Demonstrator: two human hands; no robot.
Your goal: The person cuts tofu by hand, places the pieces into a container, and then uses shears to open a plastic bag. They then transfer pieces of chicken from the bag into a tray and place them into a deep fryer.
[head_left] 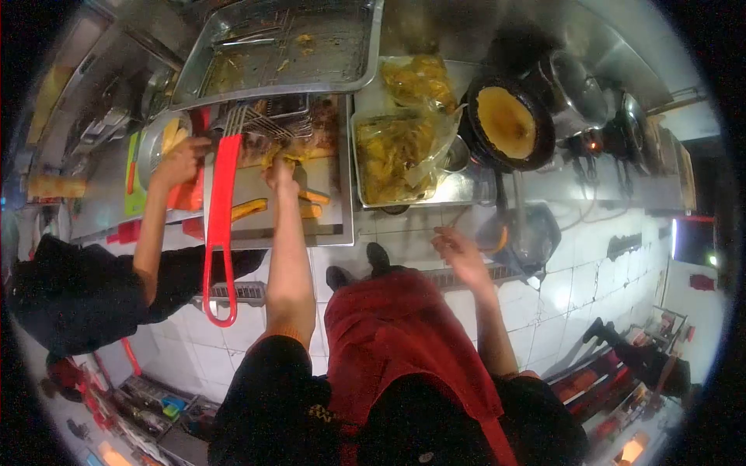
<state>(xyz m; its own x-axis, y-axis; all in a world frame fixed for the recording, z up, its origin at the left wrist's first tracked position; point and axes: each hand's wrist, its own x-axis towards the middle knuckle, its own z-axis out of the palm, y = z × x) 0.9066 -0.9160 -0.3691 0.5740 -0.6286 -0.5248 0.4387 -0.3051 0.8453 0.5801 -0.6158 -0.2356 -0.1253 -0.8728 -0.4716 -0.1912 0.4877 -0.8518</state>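
Note:
My left hand [281, 175] reaches over the metal work surface, its fingers closed at a piece of yellow-brown food [291, 157]. Just beyond it is a wire fryer basket [268, 124], whose long red handle [221, 210] runs back toward me on the left. Several yellow strips [314, 203] lie by my left wrist. My right hand [460, 252] hangs free in front of the counter, fingers apart and holding nothing. Nearest to it are the tray of yellow food pieces in plastic [396, 159] and a pan handle [503, 194].
A big metal tray [365, 46] stands at the back. On the right, a black frying pan [475, 144] holds a flat round pancake [505, 120]. A co-worker's hand [183, 159] is near a bowl at left. A second pan [536, 233] juts out below the counter edge.

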